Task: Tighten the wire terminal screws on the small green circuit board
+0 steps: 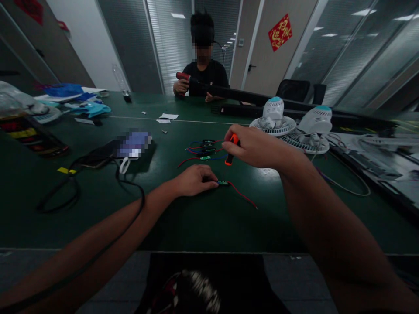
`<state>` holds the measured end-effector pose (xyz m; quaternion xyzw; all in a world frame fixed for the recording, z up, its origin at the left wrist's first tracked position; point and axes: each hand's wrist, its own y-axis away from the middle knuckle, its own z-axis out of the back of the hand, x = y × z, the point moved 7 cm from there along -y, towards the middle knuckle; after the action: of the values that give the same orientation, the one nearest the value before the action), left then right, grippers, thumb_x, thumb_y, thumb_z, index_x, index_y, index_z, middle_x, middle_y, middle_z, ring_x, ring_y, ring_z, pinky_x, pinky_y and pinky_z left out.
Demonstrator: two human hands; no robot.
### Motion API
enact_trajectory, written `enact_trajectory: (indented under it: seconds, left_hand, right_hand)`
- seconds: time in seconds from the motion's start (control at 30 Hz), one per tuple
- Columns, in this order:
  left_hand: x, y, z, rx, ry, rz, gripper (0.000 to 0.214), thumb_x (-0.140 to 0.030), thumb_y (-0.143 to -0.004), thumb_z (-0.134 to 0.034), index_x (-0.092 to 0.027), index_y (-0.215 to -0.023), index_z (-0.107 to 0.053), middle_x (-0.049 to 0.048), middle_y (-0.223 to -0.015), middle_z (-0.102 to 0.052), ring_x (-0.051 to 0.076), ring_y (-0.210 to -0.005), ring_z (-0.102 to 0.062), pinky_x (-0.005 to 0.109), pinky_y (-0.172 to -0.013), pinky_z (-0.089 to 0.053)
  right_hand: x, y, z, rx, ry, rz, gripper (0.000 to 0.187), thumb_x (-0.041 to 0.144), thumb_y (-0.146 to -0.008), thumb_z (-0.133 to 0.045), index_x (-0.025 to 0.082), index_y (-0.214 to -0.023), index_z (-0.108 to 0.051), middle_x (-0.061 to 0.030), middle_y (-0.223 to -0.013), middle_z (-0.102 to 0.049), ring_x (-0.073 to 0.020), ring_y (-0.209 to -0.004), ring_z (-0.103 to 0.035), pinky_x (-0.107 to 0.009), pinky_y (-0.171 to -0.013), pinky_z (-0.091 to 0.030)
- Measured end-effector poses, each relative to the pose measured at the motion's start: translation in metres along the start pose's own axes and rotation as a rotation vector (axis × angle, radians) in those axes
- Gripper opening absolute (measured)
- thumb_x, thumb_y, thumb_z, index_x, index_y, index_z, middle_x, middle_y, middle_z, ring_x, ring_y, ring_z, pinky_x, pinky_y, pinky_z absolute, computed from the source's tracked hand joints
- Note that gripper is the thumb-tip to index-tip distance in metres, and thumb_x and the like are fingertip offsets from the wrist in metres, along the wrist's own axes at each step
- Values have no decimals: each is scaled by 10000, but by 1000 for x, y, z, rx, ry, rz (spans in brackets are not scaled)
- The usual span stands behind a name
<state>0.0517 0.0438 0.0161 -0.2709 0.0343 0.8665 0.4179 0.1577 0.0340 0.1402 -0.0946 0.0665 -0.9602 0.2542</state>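
Observation:
My left hand rests on the dark green table, its fingers pinched on a small green circuit board with a red wire trailing to the right. My right hand hovers just above and behind it, closed around an orange and black screwdriver that points downward. A small heap of similar boards with red, blue and black wires lies just beyond my hands.
Two white small fans lie at the right. A phone and black cable lie left, with bottles and blue items farther left. Across the table a person in black holds a red-handled tool.

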Motion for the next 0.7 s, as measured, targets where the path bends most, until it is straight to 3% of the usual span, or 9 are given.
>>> enact_trajectory:
  seconds: [0.3,0.5,0.7]
  left_hand:
    - [-1,0,1,-11,-10,17,197,-296,-842,-584,-160,-936,-692,18,-835,-621,121,-773,-577,241,-723,-438]
    - [0,0,0,-19,-24,6,190,-310,-844,-591,-173,-930,-691,15,-838,-629,122,-784,-584,239,-723,-442]
    - [-2,0,2,-30,-15,19,198,-309,-836,-598,-162,-924,-697,17,-827,-627,125,-773,-583,250,-733,-438]
  right_hand:
    - [0,2,1,41,-36,43,259,312,-888,-454,146,-1057,-558,-87,-951,-658,-183,-791,-582,-291,-697,-383]
    - [2,0,1,-31,-21,68,196,330,-878,-455,181,-906,-579,-40,-815,-632,-150,-690,-531,-267,-616,-331]
    - [3,-2,1,-150,39,17,545,616,-905,-289,187,-762,-595,-37,-722,-601,-136,-615,-491,-266,-566,-278]
